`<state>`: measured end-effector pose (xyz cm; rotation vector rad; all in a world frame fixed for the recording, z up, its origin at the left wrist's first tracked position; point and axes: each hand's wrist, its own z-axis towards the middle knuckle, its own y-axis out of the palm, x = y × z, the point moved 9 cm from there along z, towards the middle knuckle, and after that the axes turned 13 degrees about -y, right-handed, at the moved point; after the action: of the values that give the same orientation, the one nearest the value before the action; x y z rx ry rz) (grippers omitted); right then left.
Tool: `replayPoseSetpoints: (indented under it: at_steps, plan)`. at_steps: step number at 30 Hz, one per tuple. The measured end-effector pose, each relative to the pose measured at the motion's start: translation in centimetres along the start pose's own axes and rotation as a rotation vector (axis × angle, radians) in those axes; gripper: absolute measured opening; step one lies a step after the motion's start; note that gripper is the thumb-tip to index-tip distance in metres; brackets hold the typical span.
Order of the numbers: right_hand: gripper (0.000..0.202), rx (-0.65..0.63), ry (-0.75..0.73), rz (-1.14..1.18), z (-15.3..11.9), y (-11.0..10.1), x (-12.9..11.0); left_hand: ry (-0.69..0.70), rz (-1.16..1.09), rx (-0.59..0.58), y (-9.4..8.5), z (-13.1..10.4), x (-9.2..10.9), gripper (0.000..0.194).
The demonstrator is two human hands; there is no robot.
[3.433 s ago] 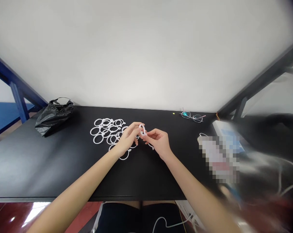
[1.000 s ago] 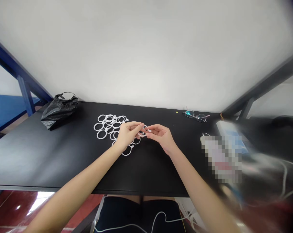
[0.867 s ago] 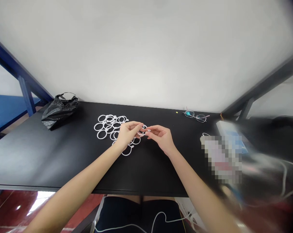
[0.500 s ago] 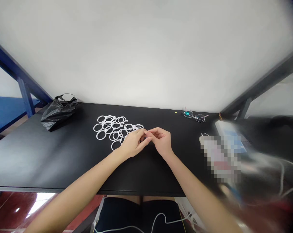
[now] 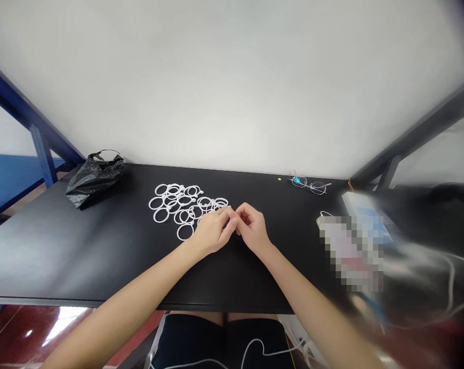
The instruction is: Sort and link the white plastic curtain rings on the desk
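Note:
Several white rings (image 5: 185,232), each with a small knob, lie in a loose overlapping group on the black table (image 5: 124,256). My left hand (image 5: 215,229) is at the right side of this group and covers part of it. Its thumb and fingers are closed together. My right hand (image 5: 252,225) meets it fingertip to fingertip just above the table, with thumb and forefinger pinched and the other fingers curled. Whatever lies between the fingertips is hidden by the hands and too small to make out.
A crumpled black plastic bag (image 5: 96,177) sits at the back left. Eyeglasses (image 5: 309,185) and a small yellow-green speck (image 5: 279,179) lie near the wall. On the right are a blurred-out object (image 5: 353,251), a white and blue box (image 5: 366,218) and pale cables. A white cable (image 5: 260,351) crosses my lap.
My right hand has turned slightly and its fingers have curled in more, while both hands stay together at the same place. The rings on the table have not moved.

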<state>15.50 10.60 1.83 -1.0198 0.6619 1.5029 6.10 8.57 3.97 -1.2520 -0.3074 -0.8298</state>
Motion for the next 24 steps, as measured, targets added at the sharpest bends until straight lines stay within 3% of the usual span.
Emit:
replayPoseSetpoints:
  at_steps: [3, 6, 17, 24]
  plan:
    - [0.041, -0.079, -0.149, -0.210, -0.2, 0.3, -1.1, 0.045, -0.052, 0.005, -0.1, -0.1, 0.1, 0.042]
    - [0.045, -0.106, -0.218, -0.273, -0.3, 0.5, -1.7, 0.084, -0.106, -0.018, -0.1, -0.2, 0.3, 0.043]
    - [0.050, -0.150, -0.188, -0.234, -0.2, 0.8, -1.7, 0.093, -0.189, -0.089, 0.0, -0.2, 0.5, 0.040]
    - [0.051, -0.126, -0.173, -0.225, -0.3, 0.6, -1.2, 0.123, 0.000, -0.047, -0.2, 0.1, 0.5, 0.041]
